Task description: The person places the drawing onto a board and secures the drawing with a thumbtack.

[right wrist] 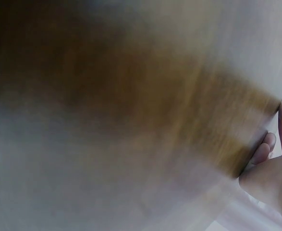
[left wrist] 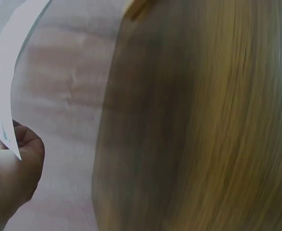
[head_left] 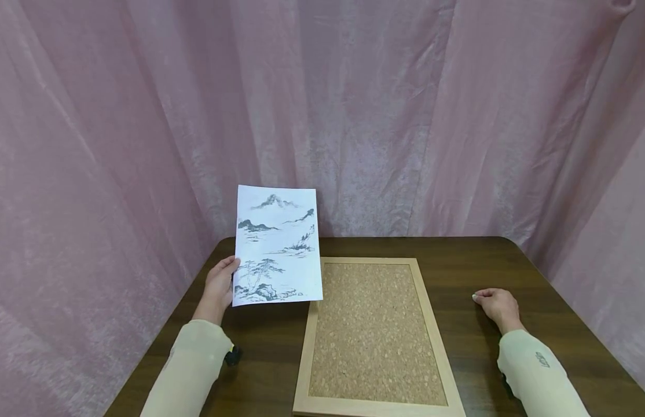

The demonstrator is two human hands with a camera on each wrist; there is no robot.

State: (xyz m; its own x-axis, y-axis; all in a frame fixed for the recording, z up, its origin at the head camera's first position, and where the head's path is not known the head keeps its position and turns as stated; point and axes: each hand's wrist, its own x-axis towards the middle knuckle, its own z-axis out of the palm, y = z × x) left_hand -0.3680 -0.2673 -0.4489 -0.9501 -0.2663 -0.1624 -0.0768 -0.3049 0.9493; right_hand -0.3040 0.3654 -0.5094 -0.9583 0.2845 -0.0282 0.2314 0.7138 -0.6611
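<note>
In the head view my left hand point(head_left: 220, 284) holds up a white sheet of paper point(head_left: 270, 231) by its lower left edge, thumb in front. Mountains, water and trees are printed on the sheet in grey ink. The left wrist view shows the fingers point(left wrist: 30, 144) curled behind the paper's corner. A cork board point(head_left: 374, 330) in a pale wooden frame lies on the table, partly behind the sheet's lower right corner. Right of the board hovers my right hand point(head_left: 498, 305), thumb and fingertips together at a small white thing point(head_left: 476, 298), too small to identify.
The dark brown wooden table point(head_left: 458, 255) has rounded far corners. Pink velvet curtains point(head_left: 364, 116) hang close behind it and along both sides. Black wrist gear point(head_left: 232, 355) shows under the left sleeve.
</note>
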